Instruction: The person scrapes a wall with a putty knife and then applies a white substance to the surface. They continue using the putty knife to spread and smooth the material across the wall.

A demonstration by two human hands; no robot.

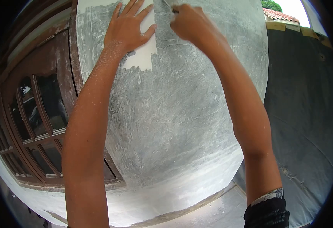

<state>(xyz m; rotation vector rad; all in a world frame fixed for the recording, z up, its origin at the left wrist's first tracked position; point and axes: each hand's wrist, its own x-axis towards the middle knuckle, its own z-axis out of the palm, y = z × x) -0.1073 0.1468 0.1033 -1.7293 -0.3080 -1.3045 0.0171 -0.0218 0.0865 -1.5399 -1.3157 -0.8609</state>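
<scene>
High on a grey, scuffed wall [174, 102], my left hand [129, 28] lies flat with its fingers spread. Under and beside it is a white patch [141, 59] with a ragged lower edge and a straight right edge. To the right of the patch, near the top of the view, my right hand [191, 22] is closed round the dark handle of a tool [175, 10]. The tool's pale blade runs out at the top edge, so its full shape is hidden. Motion slightly blurs the right hand.
A brown wooden window [41, 133] with glass panes stands at the left. Dark sheeting [299, 114] hangs at the right, below a red tiled roof [280, 16]. The wall's lower band is white, and a grey floor [212, 209] shows at the bottom.
</scene>
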